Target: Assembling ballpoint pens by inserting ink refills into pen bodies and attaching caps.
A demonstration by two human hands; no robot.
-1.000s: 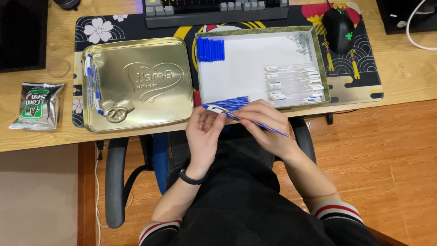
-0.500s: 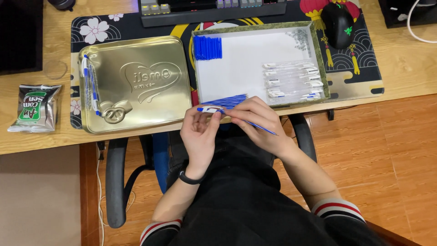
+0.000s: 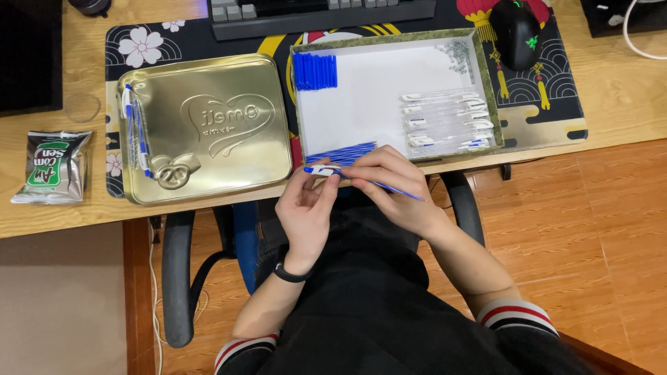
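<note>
Snack packet [image 3: 50, 167]: lies flat at the far left of the wooden desk [image 3: 625, 90], well apart from the hands.
Finished pens [image 3: 135, 128]: a few lie on the left edge of the gold tin lid [image 3: 208, 128]; the lid is smooth and domed, so a knock could send them rolling off.
Left hand [image 3: 306, 208]: fingertips pinch a clear pen barrel with a blue cap [image 3: 321, 169], held just off the desk edge, over the lap.
Blue refills [image 3: 342, 153]: a loose bundle rests in the near corner of the shallow tray [image 3: 486, 83], just beside the hands; a careless wrist could scatter it.
Right hand [image 3: 389, 184]: fingers are closed narrowly on a thin blue refill [image 3: 396, 191], its far end angling away to the right.
Main risk: the refill is slender and held mid-length, so pushing off-line may bend it or make it slip to the floor.
Blue caps [image 3: 315, 71]: stacked in the tray's far-left corner.
Clear barrels [image 3: 448, 118]: in rows on the tray's right side, easily disturbed when reaching in.
Computer mouse [image 3: 517, 31]: sits beyond the tray, clear of the work.
</note>
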